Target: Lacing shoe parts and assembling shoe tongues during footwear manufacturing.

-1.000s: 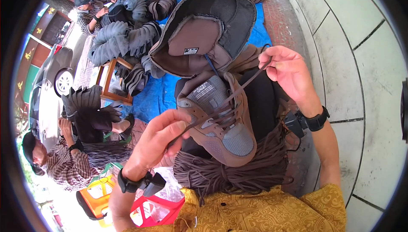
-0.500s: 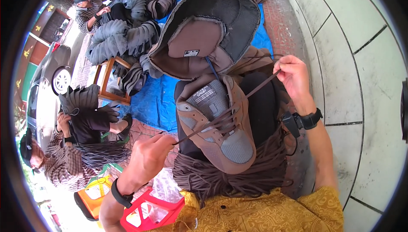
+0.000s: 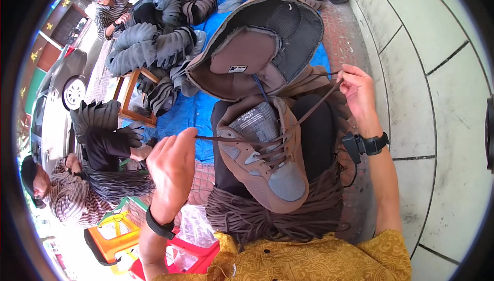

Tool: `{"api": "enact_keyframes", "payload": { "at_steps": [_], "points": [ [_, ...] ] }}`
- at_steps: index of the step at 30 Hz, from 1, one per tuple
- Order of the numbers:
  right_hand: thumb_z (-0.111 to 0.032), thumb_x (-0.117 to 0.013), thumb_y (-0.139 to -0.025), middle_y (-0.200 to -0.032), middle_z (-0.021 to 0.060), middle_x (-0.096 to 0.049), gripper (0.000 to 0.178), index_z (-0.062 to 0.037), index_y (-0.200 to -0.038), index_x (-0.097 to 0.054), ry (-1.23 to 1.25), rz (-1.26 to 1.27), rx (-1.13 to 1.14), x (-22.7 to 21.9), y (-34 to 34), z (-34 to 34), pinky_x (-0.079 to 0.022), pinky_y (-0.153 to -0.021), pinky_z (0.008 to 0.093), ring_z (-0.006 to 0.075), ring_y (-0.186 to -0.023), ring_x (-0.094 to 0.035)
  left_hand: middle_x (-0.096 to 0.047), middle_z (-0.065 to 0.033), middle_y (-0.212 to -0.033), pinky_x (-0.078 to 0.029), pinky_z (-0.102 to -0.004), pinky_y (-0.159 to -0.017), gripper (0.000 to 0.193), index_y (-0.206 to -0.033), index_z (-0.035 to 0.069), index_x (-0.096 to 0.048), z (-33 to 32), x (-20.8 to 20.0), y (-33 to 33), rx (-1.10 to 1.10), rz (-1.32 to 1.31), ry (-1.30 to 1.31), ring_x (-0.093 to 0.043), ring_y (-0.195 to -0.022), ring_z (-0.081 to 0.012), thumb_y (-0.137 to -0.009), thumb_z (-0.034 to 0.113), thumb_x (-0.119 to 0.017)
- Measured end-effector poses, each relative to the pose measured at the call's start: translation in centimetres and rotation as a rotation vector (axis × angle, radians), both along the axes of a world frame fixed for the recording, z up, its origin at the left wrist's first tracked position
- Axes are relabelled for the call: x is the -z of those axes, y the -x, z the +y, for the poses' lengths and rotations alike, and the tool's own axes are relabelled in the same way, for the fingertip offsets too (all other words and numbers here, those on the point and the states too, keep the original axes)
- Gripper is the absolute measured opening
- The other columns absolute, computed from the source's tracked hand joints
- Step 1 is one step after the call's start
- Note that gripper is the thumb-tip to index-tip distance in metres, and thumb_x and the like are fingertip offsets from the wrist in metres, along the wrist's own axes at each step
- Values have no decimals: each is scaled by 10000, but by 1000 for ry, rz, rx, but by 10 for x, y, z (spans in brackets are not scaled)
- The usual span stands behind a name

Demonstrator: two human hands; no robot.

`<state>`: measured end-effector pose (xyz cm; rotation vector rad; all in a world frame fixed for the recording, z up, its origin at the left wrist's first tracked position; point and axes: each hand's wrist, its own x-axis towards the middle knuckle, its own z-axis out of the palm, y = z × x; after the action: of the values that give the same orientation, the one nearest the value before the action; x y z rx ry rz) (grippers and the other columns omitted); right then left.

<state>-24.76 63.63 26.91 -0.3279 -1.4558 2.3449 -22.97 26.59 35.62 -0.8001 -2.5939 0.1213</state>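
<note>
A brown and grey shoe upper (image 3: pixel 265 186) lies toe toward me on my lap. Its brown shoelace (image 3: pixel 224 139) runs through the lower eyelets, crossing over the grey tongue (image 3: pixel 260 121). To the left of the upper, my left hand (image 3: pixel 174 165) is closed on one lace end, pulled out nearly level. My right hand (image 3: pixel 357 88) pinches the other end up at the right, and that strand is taut too. Behind the upper stands a second brown upper (image 3: pixel 244 54), its inside facing me, joined to the first by a dark blue cord (image 3: pixel 261 88).
A thick bundle of brown laces (image 3: pixel 272 219) lies across my lap. Stacked grey uppers (image 3: pixel 154 47) and a wooden frame (image 3: pixel 135 95) are on a blue tarp (image 3: pixel 177 119). Red and orange plastic stools (image 3: pixel 116 234) stand at lower left. Two people sit at left; a tiled wall (image 3: pixel 422 90) rises at right.
My left hand has moved up and left, drawing its lace end from a downward slant to nearly level. The right hand has hardly moved. The view has shifted slightly.
</note>
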Motion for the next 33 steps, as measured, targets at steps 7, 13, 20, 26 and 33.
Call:
{"api": "enact_keyframes", "payload": {
  "at_steps": [7, 13, 20, 26, 33],
  "points": [
    [-26, -561, -785, -784, 96, -615, 214, 22, -993, -557, 243, 61, 36, 19, 3, 18, -386, -484, 197, 150, -689, -580, -552, -44, -778, -483, -324, -735, 204, -1033, -24, -515, 28, -2, 6, 204, -951, -2117, -568, -733, -152, -892, 122, -494],
    [-56, -561, -779, -670, 72, -600, 195, 27, -953, -589, 55, 13, -316, 2, 6, -24, -349, -431, 193, 101, -484, -507, -512, -7, -690, -347, -200, -420, 160, -983, 11, -576, 20, 43, 7, -54, -941, -1801, -406, -468, -48, -901, 103, -475],
    [-179, -612, -763, -559, -24, -497, 180, -3, -733, -632, -477, -126, -285, 1, 8, -110, -273, -437, 194, 41, -476, -408, -572, -7, -755, -416, -195, -569, 142, -952, -1, -601, 52, 86, 15, -195, -435, -1415, -500, -626, -57, -887, 66, -494],
    [-184, -638, -758, -542, -6, -507, 208, 22, -772, -667, -445, -273, -279, 2, -17, -116, -316, -439, 212, 57, -470, -430, -630, -64, -834, -437, -226, -699, 134, -945, -1, -604, 63, 112, 34, -154, -364, -1358, -550, -760, -94, -864, 29, -501],
    [-110, -621, -765, -572, -21, -507, 163, 19, -858, -656, -288, -322, -290, 3, -18, -113, -309, -434, 187, 39, -493, -440, -634, -63, -874, -436, -228, -734, 144, -955, -11, -601, 60, 122, 46, -39, -383, -1441, -550, -786, -99, -876, 45, -494]
  ]
}}
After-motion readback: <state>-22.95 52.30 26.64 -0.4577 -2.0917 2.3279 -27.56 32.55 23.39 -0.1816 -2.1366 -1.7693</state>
